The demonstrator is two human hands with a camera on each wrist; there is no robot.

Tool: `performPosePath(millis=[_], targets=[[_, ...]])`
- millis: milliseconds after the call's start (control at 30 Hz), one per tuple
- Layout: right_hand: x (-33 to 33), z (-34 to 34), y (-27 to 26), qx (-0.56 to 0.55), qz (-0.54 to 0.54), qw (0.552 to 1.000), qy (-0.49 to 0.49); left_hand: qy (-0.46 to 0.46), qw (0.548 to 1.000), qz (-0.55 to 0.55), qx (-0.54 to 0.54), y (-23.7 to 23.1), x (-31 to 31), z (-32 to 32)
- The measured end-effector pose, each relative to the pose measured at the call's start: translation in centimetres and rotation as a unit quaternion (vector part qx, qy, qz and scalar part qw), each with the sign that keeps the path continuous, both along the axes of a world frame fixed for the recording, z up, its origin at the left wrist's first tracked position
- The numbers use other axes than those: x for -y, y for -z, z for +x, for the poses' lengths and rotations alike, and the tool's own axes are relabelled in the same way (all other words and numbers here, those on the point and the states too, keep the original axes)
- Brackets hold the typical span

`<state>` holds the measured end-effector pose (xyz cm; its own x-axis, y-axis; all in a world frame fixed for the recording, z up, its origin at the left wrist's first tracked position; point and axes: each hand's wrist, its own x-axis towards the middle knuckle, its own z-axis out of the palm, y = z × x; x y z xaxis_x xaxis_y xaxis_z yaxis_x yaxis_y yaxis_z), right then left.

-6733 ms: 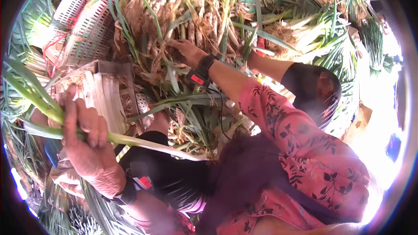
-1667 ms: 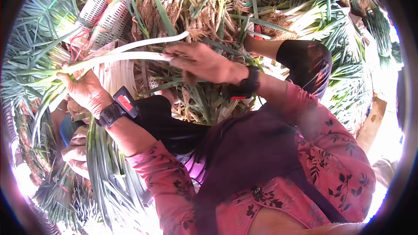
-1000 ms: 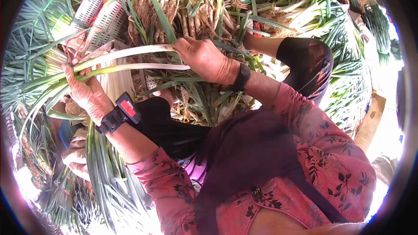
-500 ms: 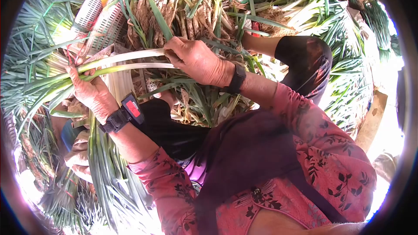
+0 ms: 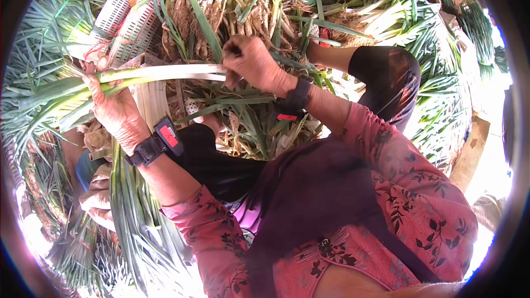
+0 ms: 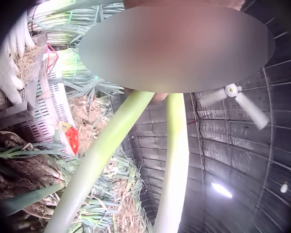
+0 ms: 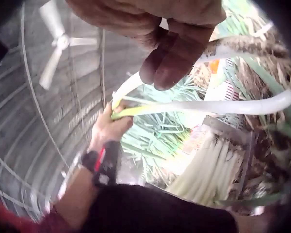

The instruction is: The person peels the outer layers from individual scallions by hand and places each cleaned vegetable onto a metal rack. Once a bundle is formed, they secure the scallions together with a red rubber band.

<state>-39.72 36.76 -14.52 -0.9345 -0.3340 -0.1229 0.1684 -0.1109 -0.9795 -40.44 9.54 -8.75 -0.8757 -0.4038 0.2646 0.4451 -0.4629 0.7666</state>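
In the head view, my left hand (image 5: pixel 115 111) grips two long green onions (image 5: pixel 176 72) where the green begins, leaves trailing left. Their pale stalks reach right, nearly side by side. My right hand (image 5: pixel 251 65) is at their far end, thumb and fingers curled and overlapping the tips. From the right wrist, my right fingertips (image 7: pixel 160 73) cross in front of the upper stalk, whose end looks brown and soil-stained. The lower stalk (image 7: pixel 218 108) runs free below them. A blurred patch hides most of my left hand in the left wrist view, with both stalks (image 6: pixel 177 160) emerging under it.
A heap of soil-covered green onions (image 5: pixel 243 19) lies ahead, beside a white perforated basket (image 5: pixel 132 30). White stalks (image 5: pixel 152 96) fill a box (image 7: pixel 228 127) near the left knee. Green leaf bundles (image 5: pixel 146 226) lie at left; more green onions (image 5: pixel 408 22) lie at right.
Earlier my left hand held one green onion while my right reached into the heap; now two are held. My right hand has since moved to the stalk ends and, most recently, turned slightly upward there.
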Motion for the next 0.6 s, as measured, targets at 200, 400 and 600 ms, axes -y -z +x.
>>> performPosePath(millis=[200, 400, 600], targets=[[-0.2, 0.5, 0.1, -0.249, 0.096, 0.964, 0.02, -0.012, 0.999, -0.033, 0.011, -0.2, -0.5, 0.0], [-0.4, 0.4, 0.7, -0.405, 0.207, 0.89, -0.021, -0.007, 1.0, -0.02, 0.013, -0.2, -0.9, -0.1], [-0.6, 0.7, -0.2, -0.336, 0.183, 0.924, -0.001, 0.017, 1.0, -0.023, 0.005, -0.7, -1.8, -0.1]])
